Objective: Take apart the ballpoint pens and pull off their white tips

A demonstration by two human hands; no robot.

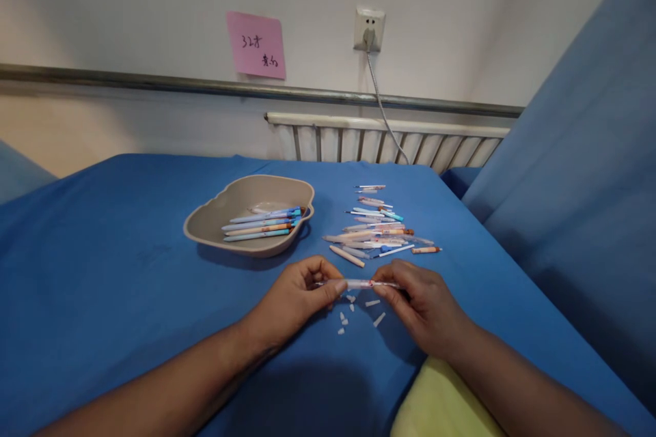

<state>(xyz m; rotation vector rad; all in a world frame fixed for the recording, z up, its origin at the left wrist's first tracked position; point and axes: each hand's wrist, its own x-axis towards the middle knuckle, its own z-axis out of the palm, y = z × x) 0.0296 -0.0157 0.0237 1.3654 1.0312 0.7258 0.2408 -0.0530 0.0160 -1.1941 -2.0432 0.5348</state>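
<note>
Fingers (328,293) pinched, both forearms (215,362) angled inward

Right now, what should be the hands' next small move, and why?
Perhaps a gentle twist of the pale pen: the left hand and the right hand pinch it on opposite sides, leaving its middle exposed, while small white pieces lie close by on the blue cloth.
</note>
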